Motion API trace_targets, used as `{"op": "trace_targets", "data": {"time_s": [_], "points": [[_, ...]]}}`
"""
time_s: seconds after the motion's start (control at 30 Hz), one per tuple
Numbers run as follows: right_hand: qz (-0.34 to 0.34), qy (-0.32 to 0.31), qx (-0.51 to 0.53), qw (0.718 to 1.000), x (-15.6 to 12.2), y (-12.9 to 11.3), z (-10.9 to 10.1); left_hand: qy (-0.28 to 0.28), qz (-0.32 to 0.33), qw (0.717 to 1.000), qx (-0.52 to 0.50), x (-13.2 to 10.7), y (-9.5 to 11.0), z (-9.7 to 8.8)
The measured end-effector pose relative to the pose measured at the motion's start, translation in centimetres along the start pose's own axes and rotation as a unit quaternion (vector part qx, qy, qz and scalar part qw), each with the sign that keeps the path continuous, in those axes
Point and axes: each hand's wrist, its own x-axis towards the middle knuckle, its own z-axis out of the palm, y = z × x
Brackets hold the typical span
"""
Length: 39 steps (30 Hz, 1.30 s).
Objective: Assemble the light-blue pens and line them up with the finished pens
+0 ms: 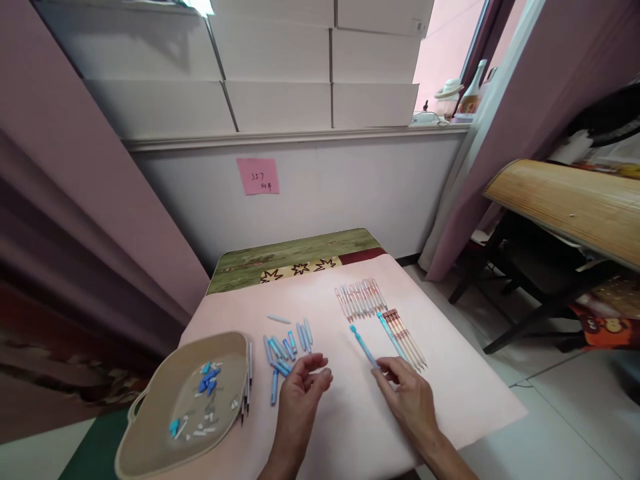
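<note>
My right hand [407,393] pinches the lower end of a blue pen [366,348] with a turquoise topper, slanting up and left over the table. Close by lies a similar blue pen [393,337], beside a row of cream pens [407,340] with brown toppers. My left hand [303,393] is half curled, thumb and fingers apart, and I see nothing in it. Just beyond it several blue pen barrels and caps [280,348] lie in a loose group. Farther up the table is a row of clear-and-brown pens [361,299].
At the left a beige basket [245,360] holds blue toppers [207,380] and small white pieces [203,430]. Thin dark-tipped refills [247,393] lie along its right side. The pink-covered table [345,433] meets a wall at the back; a wooden-topped table [575,200] stands at right.
</note>
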Motion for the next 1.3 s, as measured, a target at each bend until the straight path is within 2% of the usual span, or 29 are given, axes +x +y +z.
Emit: {"op": "trace_targets", "data": {"time_s": [0.1, 0.23, 0.4, 0.67, 0.83, 1.0, 1.07, 1.13, 1.23, 1.3], "points": [[0.061, 0.009, -0.11, 0.992, 0.6, 2.9, -0.6, -0.009, -0.047, 0.999, 0.012, -0.7, -0.9, -0.7], [0.124, -0.036, -0.233, 0.964, 1.7, 4.8, -0.7, -0.021, -0.074, 0.997, 0.014, -1.1, -1.6, -1.0], [0.161, -0.091, -0.294, 0.938, 2.8, 4.6, -0.2, -0.043, -0.083, 0.996, 0.006, -1.0, -2.1, -0.9], [0.147, -0.114, -0.328, 0.926, 3.2, 4.5, 0.3, -0.058, -0.086, 0.994, 0.016, -1.9, -3.4, -1.1], [0.151, -0.127, -0.338, 0.92, 3.6, 4.6, 0.6, -0.047, -0.089, 0.995, 0.017, -2.1, -4.0, -1.7], [0.154, -0.116, -0.344, 0.919, 3.5, 4.3, 0.4, -0.019, -0.079, 0.997, 0.018, -2.9, -3.0, -2.5], [0.144, -0.085, -0.322, 0.932, 3.3, 3.8, 0.3, 0.013, -0.059, 0.998, 0.015, -3.4, -1.9, -3.5], [0.122, -0.059, -0.276, 0.952, 3.0, 3.1, 0.5, 0.069, -0.033, 0.997, 0.027, -3.5, -0.2, -5.5], [0.072, -0.081, -0.155, 0.982, 2.6, 1.6, 1.6, 0.168, 0.024, 0.982, 0.085, -2.7, 3.0, -10.6], [0.045, -0.127, -0.047, 0.99, 2.3, 0.5, 3.0, 0.251, 0.081, 0.954, 0.142, -1.8, 5.0, -14.9]]}}
